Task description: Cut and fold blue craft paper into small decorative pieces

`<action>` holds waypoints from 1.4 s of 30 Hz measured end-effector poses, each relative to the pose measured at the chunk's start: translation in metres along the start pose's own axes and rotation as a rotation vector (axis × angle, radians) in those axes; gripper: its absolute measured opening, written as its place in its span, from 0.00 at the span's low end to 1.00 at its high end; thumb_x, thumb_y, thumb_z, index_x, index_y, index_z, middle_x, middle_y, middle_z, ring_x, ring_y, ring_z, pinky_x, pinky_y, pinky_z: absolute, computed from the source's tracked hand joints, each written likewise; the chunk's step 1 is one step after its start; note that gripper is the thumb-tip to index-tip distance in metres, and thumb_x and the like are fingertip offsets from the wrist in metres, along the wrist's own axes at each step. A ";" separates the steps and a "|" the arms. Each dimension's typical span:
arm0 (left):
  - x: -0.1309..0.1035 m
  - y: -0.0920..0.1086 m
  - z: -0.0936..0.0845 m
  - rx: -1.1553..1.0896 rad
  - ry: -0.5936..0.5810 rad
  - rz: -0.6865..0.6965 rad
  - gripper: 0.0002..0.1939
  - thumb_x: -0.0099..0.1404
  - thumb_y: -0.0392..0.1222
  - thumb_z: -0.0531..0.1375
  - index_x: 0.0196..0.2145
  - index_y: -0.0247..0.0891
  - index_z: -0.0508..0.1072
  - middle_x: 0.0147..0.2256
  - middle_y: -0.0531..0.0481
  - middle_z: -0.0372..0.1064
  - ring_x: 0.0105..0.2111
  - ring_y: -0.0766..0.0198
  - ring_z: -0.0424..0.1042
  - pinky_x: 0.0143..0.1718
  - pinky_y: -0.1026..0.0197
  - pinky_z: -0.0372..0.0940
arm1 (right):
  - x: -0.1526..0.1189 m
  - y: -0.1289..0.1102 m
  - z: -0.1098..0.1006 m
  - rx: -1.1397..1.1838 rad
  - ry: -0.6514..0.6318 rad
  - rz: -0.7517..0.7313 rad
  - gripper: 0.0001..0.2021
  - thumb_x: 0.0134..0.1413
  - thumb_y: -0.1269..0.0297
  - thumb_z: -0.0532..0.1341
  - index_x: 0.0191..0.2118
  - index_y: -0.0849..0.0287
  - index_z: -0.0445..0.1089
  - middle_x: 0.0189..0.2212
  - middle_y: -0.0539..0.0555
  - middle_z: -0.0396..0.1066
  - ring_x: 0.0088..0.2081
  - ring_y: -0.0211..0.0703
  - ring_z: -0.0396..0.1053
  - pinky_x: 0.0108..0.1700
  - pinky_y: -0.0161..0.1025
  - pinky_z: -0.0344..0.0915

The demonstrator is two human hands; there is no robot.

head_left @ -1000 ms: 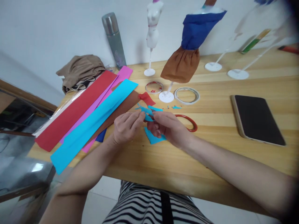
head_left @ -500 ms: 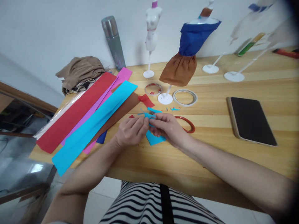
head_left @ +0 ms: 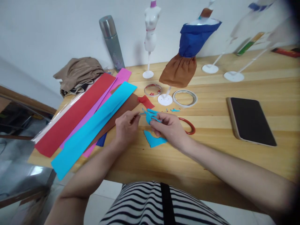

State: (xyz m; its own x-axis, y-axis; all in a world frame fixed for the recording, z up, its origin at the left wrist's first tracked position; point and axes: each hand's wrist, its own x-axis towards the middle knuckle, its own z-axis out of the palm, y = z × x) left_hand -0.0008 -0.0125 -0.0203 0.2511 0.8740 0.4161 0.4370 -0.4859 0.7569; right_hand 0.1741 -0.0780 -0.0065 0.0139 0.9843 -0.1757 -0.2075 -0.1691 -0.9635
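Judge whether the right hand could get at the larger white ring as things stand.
Probably yes: only small blue scraps lie between the right hand and the larger white ring, and nothing covers it. The hand holds blue paper, though, so it would likely need to put that down first.

The head view looks forward and down from above the shirt [head_left: 150, 204], hands [head_left: 170, 127] fairly near, table [head_left: 208, 125] below, wall [head_left: 65, 31] beyond.

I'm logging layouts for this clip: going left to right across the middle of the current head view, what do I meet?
Long light-blue strip → left hand → small light-blue piece → right hand → red loop → dark tablet-like slab.
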 end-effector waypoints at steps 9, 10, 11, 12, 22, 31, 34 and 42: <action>0.000 0.035 -0.006 -0.747 -0.397 -0.745 0.12 0.50 0.47 0.74 0.27 0.37 0.82 0.24 0.51 0.76 0.19 0.67 0.69 0.22 0.64 0.60 | 0.007 -0.001 -0.003 -0.127 0.005 -0.086 0.23 0.50 0.45 0.75 0.23 0.53 0.65 0.16 0.44 0.64 0.20 0.34 0.56 0.24 0.36 0.55; -0.002 0.034 -0.005 -0.765 -0.395 -0.749 0.13 0.50 0.47 0.76 0.28 0.38 0.82 0.24 0.53 0.75 0.20 0.68 0.69 0.22 0.65 0.60 | 0.007 -0.001 -0.003 -0.139 0.006 -0.086 0.23 0.50 0.45 0.74 0.23 0.53 0.64 0.16 0.44 0.63 0.20 0.34 0.56 0.24 0.36 0.55; -0.004 0.033 -0.004 -0.776 -0.385 -0.748 0.14 0.50 0.48 0.78 0.29 0.38 0.83 0.23 0.54 0.74 0.20 0.68 0.70 0.22 0.65 0.60 | 0.007 0.000 -0.003 -0.150 0.008 -0.085 0.24 0.50 0.45 0.74 0.23 0.52 0.63 0.16 0.44 0.62 0.20 0.35 0.56 0.24 0.36 0.54; -0.005 0.032 -0.002 -0.783 -0.369 -0.748 0.15 0.50 0.49 0.78 0.30 0.38 0.83 0.23 0.54 0.74 0.20 0.68 0.70 0.23 0.65 0.61 | 0.006 0.001 -0.003 -0.160 0.012 -0.085 0.24 0.50 0.45 0.74 0.22 0.52 0.62 0.16 0.44 0.60 0.20 0.35 0.56 0.24 0.37 0.53; -0.006 0.036 0.001 -0.786 -0.274 -0.686 0.16 0.50 0.50 0.77 0.26 0.37 0.79 0.19 0.54 0.70 0.19 0.69 0.65 0.24 0.64 0.60 | 0.004 0.001 -0.004 -0.228 -0.018 -0.137 0.19 0.50 0.49 0.72 0.24 0.52 0.65 0.19 0.44 0.58 0.22 0.37 0.56 0.26 0.38 0.51; -0.005 0.023 0.004 -0.614 -0.149 -0.455 0.09 0.54 0.46 0.72 0.26 0.39 0.79 0.22 0.54 0.72 0.22 0.68 0.66 0.27 0.63 0.62 | 0.012 0.001 -0.018 -0.287 -0.022 -0.215 0.10 0.51 0.55 0.70 0.31 0.52 0.70 0.22 0.45 0.62 0.26 0.39 0.58 0.29 0.39 0.54; -0.005 0.018 0.005 -0.463 -0.053 -0.229 0.04 0.57 0.42 0.70 0.27 0.40 0.82 0.28 0.52 0.77 0.29 0.65 0.72 0.31 0.61 0.65 | 0.012 -0.002 -0.019 -0.277 0.043 -0.313 0.09 0.50 0.58 0.67 0.38 0.52 0.73 0.26 0.47 0.67 0.28 0.42 0.63 0.32 0.41 0.59; -0.008 0.019 0.007 -0.396 -0.106 -0.178 0.03 0.58 0.41 0.70 0.27 0.42 0.83 0.29 0.50 0.78 0.31 0.62 0.75 0.33 0.61 0.67 | 0.009 0.000 -0.012 -0.448 0.127 -0.519 0.03 0.54 0.65 0.67 0.35 0.51 0.73 0.28 0.47 0.65 0.31 0.42 0.65 0.36 0.42 0.64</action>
State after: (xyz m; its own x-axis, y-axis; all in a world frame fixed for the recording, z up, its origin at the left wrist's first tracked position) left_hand 0.0112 -0.0286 -0.0131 0.2983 0.9279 0.2237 0.1224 -0.2696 0.9552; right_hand 0.1859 -0.0700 -0.0102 0.1222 0.9346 0.3342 0.2804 0.2905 -0.9149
